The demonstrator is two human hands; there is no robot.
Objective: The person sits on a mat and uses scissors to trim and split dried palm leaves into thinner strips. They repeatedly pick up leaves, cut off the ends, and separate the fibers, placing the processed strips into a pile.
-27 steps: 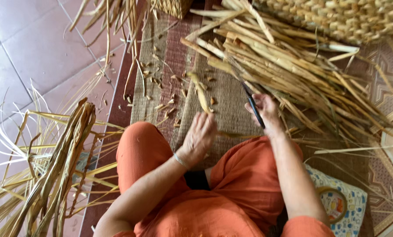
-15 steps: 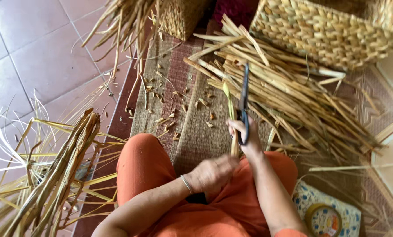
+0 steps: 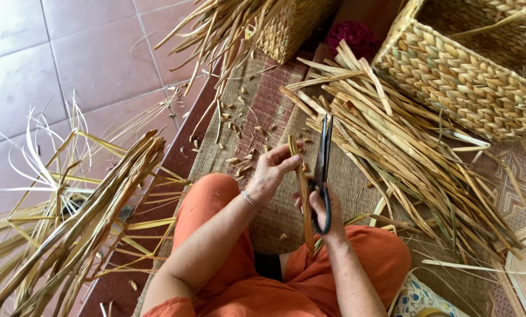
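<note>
My right hand [image 3: 324, 212] grips dark scissors [image 3: 323, 158] by their handles, blades pointing away from me, shut together. My left hand [image 3: 273, 172] pinches the upper part of a dried straw stalk [image 3: 303, 196] that stands upright just left of the blades. The stalk's lower end runs down past my right hand toward my lap. I sit on a woven mat [image 3: 263, 111], knees in orange trousers [image 3: 210, 202].
A big heap of dried straw stalks [image 3: 404, 147] lies to the right on the mat. A woven basket [image 3: 480, 64] stands at the far right, a second woven basket [image 3: 289, 23] at the top. Another straw bundle [image 3: 81, 229] lies left on the tiled floor. Cut bits litter the mat.
My left hand has risen from my knee and taken hold of the stalk near the scissors. The right hand has raised the scissors upright in front of me.
</note>
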